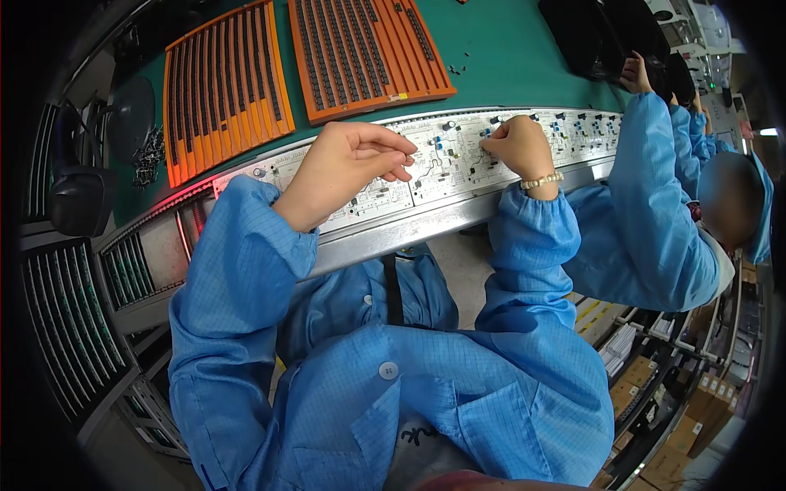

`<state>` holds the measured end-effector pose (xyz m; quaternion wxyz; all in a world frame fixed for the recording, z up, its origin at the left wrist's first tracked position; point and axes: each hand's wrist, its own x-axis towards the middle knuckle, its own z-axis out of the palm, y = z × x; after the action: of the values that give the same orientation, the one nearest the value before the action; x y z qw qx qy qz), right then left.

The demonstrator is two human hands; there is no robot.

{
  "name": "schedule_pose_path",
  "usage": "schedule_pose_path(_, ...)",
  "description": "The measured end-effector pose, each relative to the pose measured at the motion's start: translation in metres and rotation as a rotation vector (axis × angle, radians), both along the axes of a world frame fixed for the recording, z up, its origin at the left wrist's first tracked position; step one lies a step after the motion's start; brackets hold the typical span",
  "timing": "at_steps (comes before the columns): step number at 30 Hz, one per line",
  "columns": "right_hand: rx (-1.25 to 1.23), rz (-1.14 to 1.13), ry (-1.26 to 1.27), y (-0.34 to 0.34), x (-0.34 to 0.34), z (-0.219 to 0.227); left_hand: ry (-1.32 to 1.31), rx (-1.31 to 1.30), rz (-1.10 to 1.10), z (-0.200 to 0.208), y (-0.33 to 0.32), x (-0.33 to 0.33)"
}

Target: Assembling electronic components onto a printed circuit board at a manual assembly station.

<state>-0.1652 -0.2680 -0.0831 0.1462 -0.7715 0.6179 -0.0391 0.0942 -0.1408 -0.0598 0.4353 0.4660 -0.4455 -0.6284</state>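
Observation:
A row of white circuit boards (446, 178) lies along a metal-edged rail in front of me, fitted with small blue, black and green parts. My left hand (348, 168) hovers over the boards at left, its thumb and fingertips brought together. Whatever is between those tips is too small to make out. Farther right, my right hand (524, 147) is closed in a pinch, fingertips down at the board surface near some blue components (485, 132). Its palm and fingers hide what it pinches. A beaded bracelet (542, 180) circles the right wrist.
Beyond the rail, two orange slotted trays (229, 90) (368, 57) with rows of black parts stand on a green mat (508, 57). A heap of small parts (149, 155) lies at far left. A co-worker in blue (647, 204) sits close on my right, by a black bin (581, 37).

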Motion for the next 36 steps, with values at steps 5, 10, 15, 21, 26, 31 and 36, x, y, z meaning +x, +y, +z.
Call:
schedule_pose_path(5, -0.039, -0.015, -0.015, 0.011, 0.006, 0.012, -0.029, 0.016, 0.006, 0.002, -0.003, -0.007)
schedule_pose_path(10, -0.070, 0.216, -0.549, 0.039, 0.021, 0.045, 0.021, -0.018, 0.039, 0.002, -0.016, -0.025)
schedule_pose_path(15, -0.159, 0.303, -0.748, 0.053, 0.027, 0.043, 0.070, -0.011, 0.100, 0.008, -0.046, -0.050)
schedule_pose_path(21, -0.303, 0.216, -0.784, 0.037, 0.001, 0.031, -0.176, -0.136, -0.076, 0.007, -0.102, -0.064)
schedule_pose_path(26, -0.191, 0.065, -0.979, 0.037, -0.010, 0.012, -1.345, -0.690, -0.061, -0.002, -0.167, -0.076)
schedule_pose_path(31, -0.060, 0.057, -0.736, 0.037, -0.014, 0.013, -1.652, -0.477, -0.264, -0.005, -0.195, -0.098)
schedule_pose_path(36, -0.070, 0.183, -0.690, 0.039, 0.000, -0.004, -1.471, -0.284, -0.180, -0.007, -0.204, -0.095)
